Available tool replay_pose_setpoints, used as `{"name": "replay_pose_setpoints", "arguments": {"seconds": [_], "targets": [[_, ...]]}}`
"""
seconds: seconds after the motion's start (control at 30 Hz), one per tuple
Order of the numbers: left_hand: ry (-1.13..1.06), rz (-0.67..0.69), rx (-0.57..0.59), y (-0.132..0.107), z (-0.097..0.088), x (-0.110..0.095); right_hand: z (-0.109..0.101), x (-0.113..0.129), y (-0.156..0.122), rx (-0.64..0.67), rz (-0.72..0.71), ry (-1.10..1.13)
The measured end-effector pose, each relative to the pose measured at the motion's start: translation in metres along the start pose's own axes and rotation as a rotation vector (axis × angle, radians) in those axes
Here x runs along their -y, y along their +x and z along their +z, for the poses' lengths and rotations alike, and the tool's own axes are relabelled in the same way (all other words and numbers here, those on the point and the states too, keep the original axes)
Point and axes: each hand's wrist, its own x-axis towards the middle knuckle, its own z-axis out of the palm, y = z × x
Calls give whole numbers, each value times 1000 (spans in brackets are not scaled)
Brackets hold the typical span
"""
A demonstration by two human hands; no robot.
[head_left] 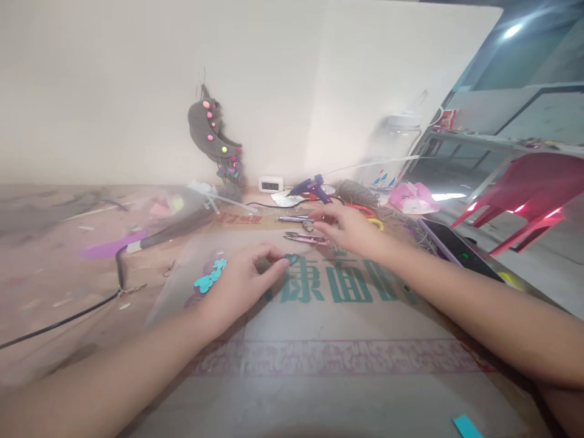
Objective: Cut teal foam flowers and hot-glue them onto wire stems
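Observation:
My left hand [244,277] rests on a flattened cardboard sheet [328,340] with its fingers pinched on a small teal cut-out piece [292,258]. A cluster of several similar teal pieces [210,275] lies just left of that hand. My right hand [349,228] reaches forward over the far edge of the cardboard, fingers spread and blurred, hovering beside small thread snips [305,238] and a thin pen-like tool [294,219]. A blue glue gun [310,185] lies just beyond it.
A grey crescent ornament with coloured beads [212,134] hangs on the wall. A small white clock [271,183], a ball of twine [356,193], a pink bag [413,198], a phone [456,246], a black cable [91,304] and a red plastic chair [529,194] surround the work area.

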Motion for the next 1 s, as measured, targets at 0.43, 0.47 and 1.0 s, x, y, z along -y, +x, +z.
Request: {"name": "replay_pose_setpoints", "arguments": {"seconds": [0.43, 0.47, 1.0], "targets": [[-6, 68, 22, 0, -2, -2, 13, 0, -4, 218, -38, -224], [-6, 69, 20, 0, -2, -1, 13, 1, -4, 156, -56, -211], [22, 44, 35, -1, -3, 0, -23, 37, -12, -304, -82, 415]]}}
